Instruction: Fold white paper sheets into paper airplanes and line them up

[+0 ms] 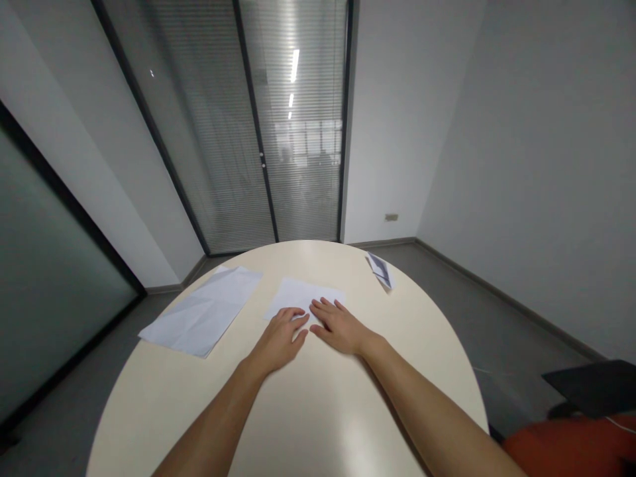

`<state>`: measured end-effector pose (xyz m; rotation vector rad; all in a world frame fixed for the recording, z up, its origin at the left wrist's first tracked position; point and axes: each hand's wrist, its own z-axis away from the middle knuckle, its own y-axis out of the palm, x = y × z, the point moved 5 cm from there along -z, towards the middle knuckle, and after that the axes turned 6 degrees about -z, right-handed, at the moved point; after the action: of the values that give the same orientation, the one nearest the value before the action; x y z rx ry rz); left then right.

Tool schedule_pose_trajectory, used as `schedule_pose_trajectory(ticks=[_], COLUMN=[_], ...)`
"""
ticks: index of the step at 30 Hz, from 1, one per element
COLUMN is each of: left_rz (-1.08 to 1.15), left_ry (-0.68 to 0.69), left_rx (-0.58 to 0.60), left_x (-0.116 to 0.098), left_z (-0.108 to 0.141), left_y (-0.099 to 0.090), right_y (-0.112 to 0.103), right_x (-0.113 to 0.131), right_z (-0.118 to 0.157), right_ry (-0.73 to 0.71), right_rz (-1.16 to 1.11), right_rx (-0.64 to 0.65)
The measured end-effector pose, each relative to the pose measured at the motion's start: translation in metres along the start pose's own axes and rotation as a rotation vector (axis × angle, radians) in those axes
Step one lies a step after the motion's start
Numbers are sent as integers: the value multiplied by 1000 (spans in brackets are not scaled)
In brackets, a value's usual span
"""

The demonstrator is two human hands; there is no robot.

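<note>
A white sheet of paper (303,290) lies flat on the round table, partly covered by both hands. My left hand (283,336) rests at its near edge, fingers bent a little and apart, pointing right. Beside it my right hand (342,326) lies flat with its fingers stretched over the paper's near right part. The two hands almost meet at the fingertips, and neither grips anything. The part of the paper under the fingers is hidden.
Creased larger white sheets (206,311) lie at the table's left side. A folded paper piece (380,271) sits near the far right edge of the cream round table (298,424). At lower right are a red chair (571,447) and a dark flat object (593,386).
</note>
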<state>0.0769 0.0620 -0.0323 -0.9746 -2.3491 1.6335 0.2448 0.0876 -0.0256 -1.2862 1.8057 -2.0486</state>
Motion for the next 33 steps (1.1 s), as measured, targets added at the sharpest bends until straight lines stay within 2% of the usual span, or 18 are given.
schedule_pose_trajectory(ticks=[6, 11, 17, 27, 33], left_rz=[26, 46, 47, 25, 9], left_ry=[63, 134, 152, 153, 148], left_rx=[55, 102, 133, 128, 143], left_x=[-6, -16, -20, -19, -19], left_z=[1, 1, 3, 6, 7], left_y=[1, 0, 0, -1, -1], right_y=[-6, -6, -4, -7, -5], right_x=[-14, -15, -17, -31, -34], right_z=[1, 1, 0, 1, 0], right_ry=[133, 123, 95, 315, 327], right_rz=[42, 32, 40, 130, 145], right_rx=[-36, -28, -9, -88, -92])
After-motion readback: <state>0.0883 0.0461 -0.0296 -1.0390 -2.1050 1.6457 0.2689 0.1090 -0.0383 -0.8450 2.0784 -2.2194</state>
